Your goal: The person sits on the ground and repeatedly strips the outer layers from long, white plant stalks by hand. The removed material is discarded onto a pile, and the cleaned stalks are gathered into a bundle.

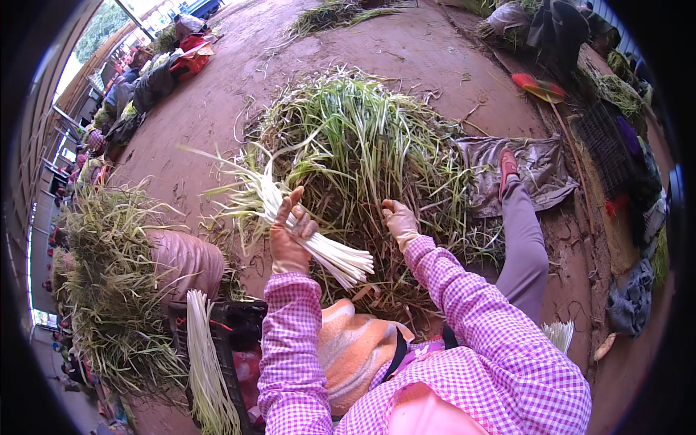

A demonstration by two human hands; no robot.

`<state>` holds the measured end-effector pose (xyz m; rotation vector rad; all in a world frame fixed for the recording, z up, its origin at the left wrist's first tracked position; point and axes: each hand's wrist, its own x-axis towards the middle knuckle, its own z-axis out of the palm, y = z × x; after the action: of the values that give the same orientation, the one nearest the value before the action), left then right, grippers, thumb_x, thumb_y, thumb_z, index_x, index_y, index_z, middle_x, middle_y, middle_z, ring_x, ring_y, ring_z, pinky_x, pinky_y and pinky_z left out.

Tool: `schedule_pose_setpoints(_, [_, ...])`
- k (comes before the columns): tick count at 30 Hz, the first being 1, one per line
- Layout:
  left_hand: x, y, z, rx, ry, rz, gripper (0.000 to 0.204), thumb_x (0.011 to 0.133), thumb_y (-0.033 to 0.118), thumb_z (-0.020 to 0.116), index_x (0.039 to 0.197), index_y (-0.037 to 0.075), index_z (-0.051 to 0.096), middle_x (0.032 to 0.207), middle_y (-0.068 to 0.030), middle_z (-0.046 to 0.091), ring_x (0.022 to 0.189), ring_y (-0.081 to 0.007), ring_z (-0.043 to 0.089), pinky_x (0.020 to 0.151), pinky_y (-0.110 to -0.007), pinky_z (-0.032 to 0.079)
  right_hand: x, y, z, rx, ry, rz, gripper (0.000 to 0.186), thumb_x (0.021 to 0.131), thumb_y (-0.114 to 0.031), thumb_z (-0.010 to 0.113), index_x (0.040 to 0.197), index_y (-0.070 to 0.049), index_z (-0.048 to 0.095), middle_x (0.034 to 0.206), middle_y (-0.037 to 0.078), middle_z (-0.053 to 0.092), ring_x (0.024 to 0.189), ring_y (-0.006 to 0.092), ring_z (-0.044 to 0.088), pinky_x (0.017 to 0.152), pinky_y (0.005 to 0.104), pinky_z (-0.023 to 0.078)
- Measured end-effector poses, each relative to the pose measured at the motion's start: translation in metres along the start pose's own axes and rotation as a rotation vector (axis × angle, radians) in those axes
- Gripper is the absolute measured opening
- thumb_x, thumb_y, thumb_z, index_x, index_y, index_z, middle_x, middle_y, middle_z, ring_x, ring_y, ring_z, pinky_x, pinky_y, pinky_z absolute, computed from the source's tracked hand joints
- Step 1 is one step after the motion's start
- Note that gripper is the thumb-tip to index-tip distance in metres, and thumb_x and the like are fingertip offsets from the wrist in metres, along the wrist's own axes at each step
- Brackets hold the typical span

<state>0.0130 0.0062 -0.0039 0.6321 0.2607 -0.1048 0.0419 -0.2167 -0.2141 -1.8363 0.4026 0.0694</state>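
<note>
Bundle of pale stalks (339, 257) noted in the head view, just off centre toward 9 o'clock: left hand (288, 235) clasps it, fingers wrapped around, white ends toward 4 o'clock, leafy ends toward 10. Right hand (401, 221), at 3 o'clock, has its fingers curled before the heap of leafy stalks (362, 116) that spreads at 12 o'clock; whether they pinch a stalk cannot be told. Second bundle (206, 362) rests over a dark crate (226, 362) between 7 and 8 o'clock. Assessment: stalks are best drawn from the heap a few at a time, taken near the pale end and pulled steadily so they do not snap. White ends in the left hand look slightly staggered; levelling them would be advisable, with a grip firm enough to hold without bruising. Loose leaf should stay out.
</note>
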Motion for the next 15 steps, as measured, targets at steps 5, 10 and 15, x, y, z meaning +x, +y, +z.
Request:
schedule_pose_setpoints(5, [0.006,0.006,-0.006,-0.007,-0.008,0.046,0.033,0.091,0.021,0.064,0.113,-0.004,0.061,0.067,-0.0014,0.06,0.041,-0.0046,0.044,0.033,-0.018,0.038,0.014,-0.039,-0.004,-0.827,-0.377,0.029,0.033,0.09,-0.032,0.062,0.113,-0.009,0.066,0.108,0.016,0.068,0.1,0.0309,0.065,0.091,0.039,0.049])
schedule_pose_setpoints(10, [0.012,0.006,-0.016,0.055,0.019,-0.017,0.024,0.092,0.016,0.062,0.107,-0.002,0.063,0.067,-0.0028,0.06,0.042,-0.0061,0.045,0.036,-0.02,0.039,-0.01,-0.066,-0.026,-0.316,0.028,-0.552,0.027,0.087,-0.013,0.066,0.112,-0.003,0.066,0.096,0.017,0.07,0.082,0.0253,0.069,0.075,0.0324,0.056])
schedule_pose_setpoints(15, [0.014,-0.008,-0.015,0.405,0.146,-0.093,0.018,0.093,0.014,0.061,0.103,-0.001,0.062,0.068,-0.0035,0.059,0.043,-0.0064,0.044,0.038,-0.022,0.042,-0.045,-0.084,-0.026,0.162,-0.398,-0.329,0.02,0.09,-0.008,0.064,0.11,-0.004,0.066,0.086,0.003,0.068,0.068,0.0094,0.06,0.06,0.0249,0.052])
